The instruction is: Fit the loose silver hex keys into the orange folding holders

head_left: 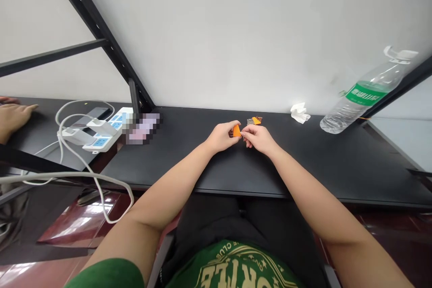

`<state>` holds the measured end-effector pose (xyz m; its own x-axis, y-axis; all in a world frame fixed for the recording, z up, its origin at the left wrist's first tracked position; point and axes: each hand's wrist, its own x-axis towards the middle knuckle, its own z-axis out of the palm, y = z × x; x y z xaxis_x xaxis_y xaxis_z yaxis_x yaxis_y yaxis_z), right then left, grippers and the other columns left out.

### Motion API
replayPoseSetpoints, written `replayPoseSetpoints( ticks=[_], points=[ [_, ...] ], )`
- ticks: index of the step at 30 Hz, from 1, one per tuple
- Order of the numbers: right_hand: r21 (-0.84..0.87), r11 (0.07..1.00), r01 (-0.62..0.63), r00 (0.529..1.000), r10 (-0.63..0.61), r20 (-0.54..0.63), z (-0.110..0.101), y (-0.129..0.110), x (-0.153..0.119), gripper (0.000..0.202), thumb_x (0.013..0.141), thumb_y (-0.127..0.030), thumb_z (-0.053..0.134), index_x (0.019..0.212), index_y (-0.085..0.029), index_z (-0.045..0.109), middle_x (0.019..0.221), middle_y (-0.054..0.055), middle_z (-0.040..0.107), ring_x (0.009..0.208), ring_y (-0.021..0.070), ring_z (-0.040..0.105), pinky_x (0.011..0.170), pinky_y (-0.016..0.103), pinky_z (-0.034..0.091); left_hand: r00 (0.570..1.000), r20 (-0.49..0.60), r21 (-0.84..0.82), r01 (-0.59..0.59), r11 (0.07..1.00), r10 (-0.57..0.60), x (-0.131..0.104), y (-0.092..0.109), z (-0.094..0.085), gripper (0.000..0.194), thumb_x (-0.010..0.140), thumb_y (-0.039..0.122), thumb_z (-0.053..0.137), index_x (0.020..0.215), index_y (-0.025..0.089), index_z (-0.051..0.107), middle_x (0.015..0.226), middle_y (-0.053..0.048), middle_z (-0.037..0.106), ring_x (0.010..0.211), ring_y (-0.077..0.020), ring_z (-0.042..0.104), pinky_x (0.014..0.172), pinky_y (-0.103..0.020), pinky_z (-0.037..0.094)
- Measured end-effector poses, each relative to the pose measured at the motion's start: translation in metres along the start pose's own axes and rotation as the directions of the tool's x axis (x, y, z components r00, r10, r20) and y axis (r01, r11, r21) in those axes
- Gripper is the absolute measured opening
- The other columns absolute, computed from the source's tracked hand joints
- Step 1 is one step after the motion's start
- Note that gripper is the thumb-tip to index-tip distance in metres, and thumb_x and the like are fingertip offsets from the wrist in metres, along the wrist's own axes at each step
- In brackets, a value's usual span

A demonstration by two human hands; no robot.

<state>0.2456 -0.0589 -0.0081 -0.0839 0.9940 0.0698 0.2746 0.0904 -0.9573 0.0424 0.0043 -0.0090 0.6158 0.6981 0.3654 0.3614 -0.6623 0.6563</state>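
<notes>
One orange piece point(236, 131) held, small bits point(257, 120) beyond.
Sits in curled left hand point(220, 137), near pinched right hand point(261, 138), contents too small to tell.

"What finish on the tabletop point(354, 166)?"
"Smooth, mostly matt. Clear, glossy plastic for the bottle point(364, 94) — crumpled paper for the tissue point(299, 113)."
"And the orange piece point(236, 131)?"
"Possibly smooth plastic — too small for certainty. Polished, glossy surface on the red floor point(77, 222); matt cloth for the green shirt point(194, 270); smooth white plastic on the power strip point(110, 138)."
</notes>
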Motion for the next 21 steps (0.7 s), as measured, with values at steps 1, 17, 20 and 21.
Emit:
replayPoseSetpoints(
  ticks=[1,17,20,21],
  points=[
    [-0.042,0.999,0.003,1.000,-0.003,-0.001,0.001,0.000,0.000,0.030,0.091,-0.051,0.070,0.086,-0.022,0.067,0.068,-0.001,0.064,0.054,0.0141,0.060,0.055,0.031,0.051,1.000,0.009,0.004,0.002,1.000,-0.002,0.000,0.000,0.001,0.043,0.082,0.032,0.069,0.123,0.022,0.065,0.080,0.003,0.064,0.067,-0.0124,0.058,0.071,-0.025,0.051],
    [-0.842,0.502,0.196,0.980,-0.079,0.181,-0.015,0.002,-0.004,0.018,0.101,-0.019,0.055,0.099,-0.019,0.073,0.108,0.009,0.065,0.088,0.0193,0.062,0.076,0.030,0.044,0.991,-0.100,0.046,0.096,0.994,-0.091,0.002,-0.023,-0.015,0.056,0.075,0.025,0.068,0.131,0.019,0.065,0.086,0.002,0.070,0.078,-0.0149,0.067,0.084,-0.028,0.054],
    [-0.886,0.434,0.163,0.986,-0.038,0.162,-0.007,-0.009,-0.009,0.012,0.093,-0.017,0.059,0.088,-0.018,0.069,0.101,0.009,0.065,0.079,0.0192,0.060,0.069,0.031,0.040,0.992,-0.080,0.061,0.099,0.993,-0.094,0.003,-0.023,-0.012,0.055,0.076,0.022,0.068,0.130,0.020,0.064,0.086,0.003,0.070,0.077,-0.0147,0.066,0.084,-0.029,0.054],
    [-0.893,0.425,0.149,0.988,-0.021,0.156,-0.005,-0.012,-0.010,0.008,0.090,-0.017,0.061,0.086,-0.018,0.068,0.100,0.009,0.065,0.077,0.0190,0.059,0.066,0.031,0.038,0.993,-0.070,0.068,0.100,0.993,-0.095,0.003,-0.022,-0.012,0.055,0.075,0.021,0.068,0.130,0.020,0.064,0.087,0.002,0.070,0.078,-0.0148,0.066,0.084,-0.029,0.054]
  ],
)
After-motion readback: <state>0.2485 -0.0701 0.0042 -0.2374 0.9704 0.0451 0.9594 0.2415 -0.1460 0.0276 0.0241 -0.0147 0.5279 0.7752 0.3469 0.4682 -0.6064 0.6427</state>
